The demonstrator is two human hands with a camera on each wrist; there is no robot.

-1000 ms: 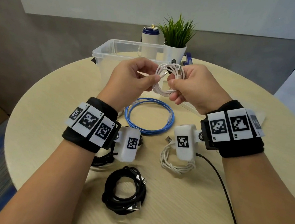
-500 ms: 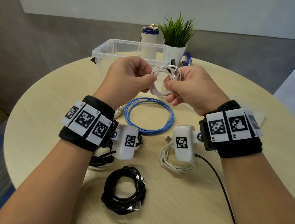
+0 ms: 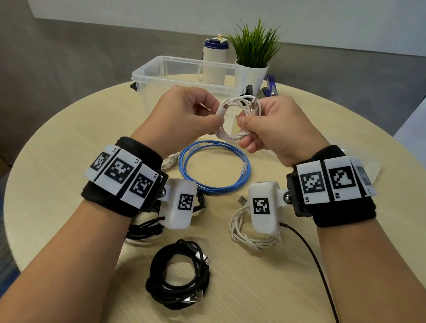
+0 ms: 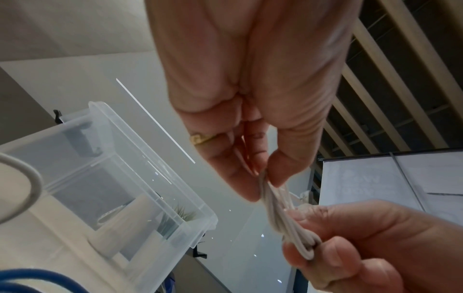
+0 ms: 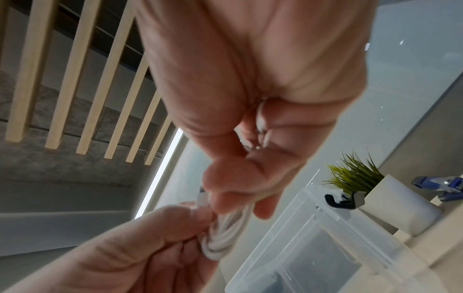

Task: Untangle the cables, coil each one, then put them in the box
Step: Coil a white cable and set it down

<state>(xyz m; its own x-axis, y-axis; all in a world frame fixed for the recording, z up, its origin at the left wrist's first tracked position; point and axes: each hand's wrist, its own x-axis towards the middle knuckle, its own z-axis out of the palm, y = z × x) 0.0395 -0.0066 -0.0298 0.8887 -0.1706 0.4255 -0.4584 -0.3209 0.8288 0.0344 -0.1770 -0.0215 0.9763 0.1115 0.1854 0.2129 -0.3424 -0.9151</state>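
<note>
Both hands hold a small coil of white cable (image 3: 233,121) in the air in front of the clear plastic box (image 3: 163,76). My left hand (image 3: 211,120) pinches the coil's left side between thumb and fingers (image 4: 265,178). My right hand (image 3: 247,128) grips its right side, fingers curled round the strands (image 5: 225,236). On the table below lie a blue coiled cable (image 3: 216,168), a black coiled cable (image 3: 178,277), a white coil (image 3: 248,234) under my right wrist and another black cable (image 3: 145,229) under my left wrist.
Behind the box stand a white bottle with a blue cap (image 3: 214,55), a potted green plant (image 3: 255,52) and a blue stapler (image 3: 271,87). A thin black lead (image 3: 320,277) runs from my right wrist across the round wooden table (image 3: 62,144).
The hands and the white coil have shifted slightly; the left fingers have moved along the coil's left side. The cables on the table lie as before.
</note>
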